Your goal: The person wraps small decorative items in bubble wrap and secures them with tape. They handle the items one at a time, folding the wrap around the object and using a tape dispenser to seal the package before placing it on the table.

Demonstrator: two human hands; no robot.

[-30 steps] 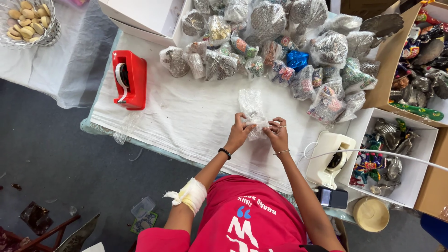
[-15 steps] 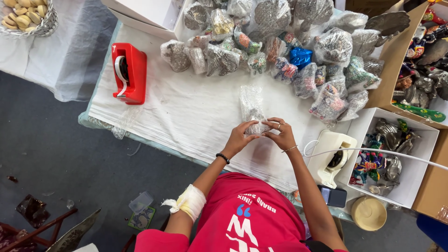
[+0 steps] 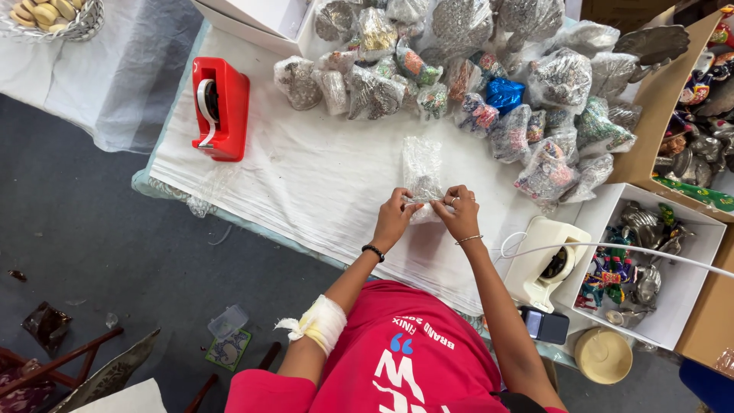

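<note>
While both hands pinch the bubble-wrap bundle (image 3: 423, 177), left hand (image 3: 394, 219) and right hand (image 3: 459, 214) should keep the seam taut; white tape dispenser (image 3: 544, 260) sits near.

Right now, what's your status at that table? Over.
Left hand and right hand both pinching the bubble-wrap bundle at its near end. Bundle lying on the white cloth. Red tape dispenser off left, wrapped figurines beyond, apart.

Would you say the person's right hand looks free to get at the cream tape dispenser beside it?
Probably not at once: the right hand and the left hand both grip the bubble-wrap bundle. The cream tape dispenser stands close on the white cloth, with nothing between, so letting go would open the way.
</note>
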